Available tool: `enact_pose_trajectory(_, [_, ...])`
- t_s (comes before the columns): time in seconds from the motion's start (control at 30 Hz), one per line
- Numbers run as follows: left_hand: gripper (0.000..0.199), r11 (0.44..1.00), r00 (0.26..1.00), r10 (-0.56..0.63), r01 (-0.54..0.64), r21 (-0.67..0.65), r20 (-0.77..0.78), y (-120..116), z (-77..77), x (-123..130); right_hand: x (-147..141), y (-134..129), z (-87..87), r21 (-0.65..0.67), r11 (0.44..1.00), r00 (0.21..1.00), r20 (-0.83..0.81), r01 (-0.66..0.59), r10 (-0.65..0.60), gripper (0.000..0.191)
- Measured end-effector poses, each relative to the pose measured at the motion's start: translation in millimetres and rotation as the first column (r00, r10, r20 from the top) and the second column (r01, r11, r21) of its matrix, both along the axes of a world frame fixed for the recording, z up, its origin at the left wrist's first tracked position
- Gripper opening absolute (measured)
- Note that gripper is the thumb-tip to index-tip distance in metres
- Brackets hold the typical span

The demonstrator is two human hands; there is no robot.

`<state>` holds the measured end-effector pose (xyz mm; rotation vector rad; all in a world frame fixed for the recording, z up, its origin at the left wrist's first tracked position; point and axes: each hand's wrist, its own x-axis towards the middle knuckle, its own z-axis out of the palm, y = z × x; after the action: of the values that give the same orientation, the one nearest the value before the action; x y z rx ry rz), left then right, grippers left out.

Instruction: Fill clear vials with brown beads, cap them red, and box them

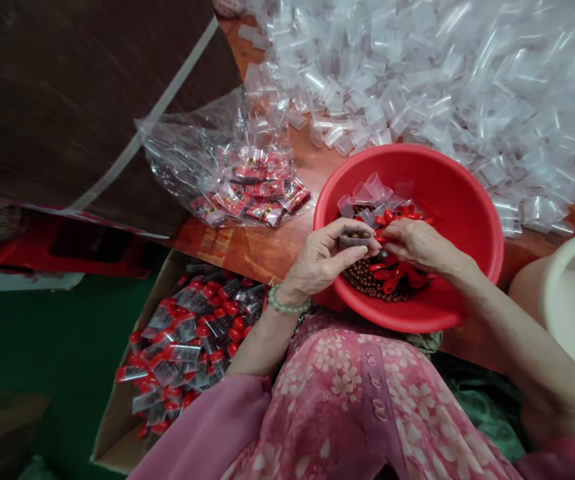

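Note:
My left hand grips a small clear plastic cup on its side, its mouth toward me, with brown balls showing inside. Close beside it, my right hand has its fingers pinched together; what they hold, if anything, is hidden. Both hands are over a red basin. Brown balls cover part of its bottom. Red plastic pieces, some with loops, lie on the balls under my right hand. Several clear plastic cups rest at the far side of the basin.
A heap of clear cups spreads over the wooden table. Left of the basin lies a plastic bag with red packets. A cardboard box below holds red-capped cups. A pale bucket stands right.

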<state>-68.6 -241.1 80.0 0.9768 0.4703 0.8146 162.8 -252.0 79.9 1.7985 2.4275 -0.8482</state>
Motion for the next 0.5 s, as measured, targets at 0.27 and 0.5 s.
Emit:
enact_pose_trajectory(0.27, [0.037, 0.977, 0.991, -0.128, 0.134, -0.167, 0.041, 17, -4.7, 0, -3, 0, 23.4, -0.267, 0.802, 0.353, -0.792, 0.534, -0.498, 0.022])
enact_pose_trajectory(0.5, [0.042, 0.949, 0.968, -0.243, 0.25, -0.193, 0.058, 22, 2.2, 0, -18, -6, 44.7, -0.309, 0.875, 0.308, -0.849, 0.372, -0.43, 0.022])
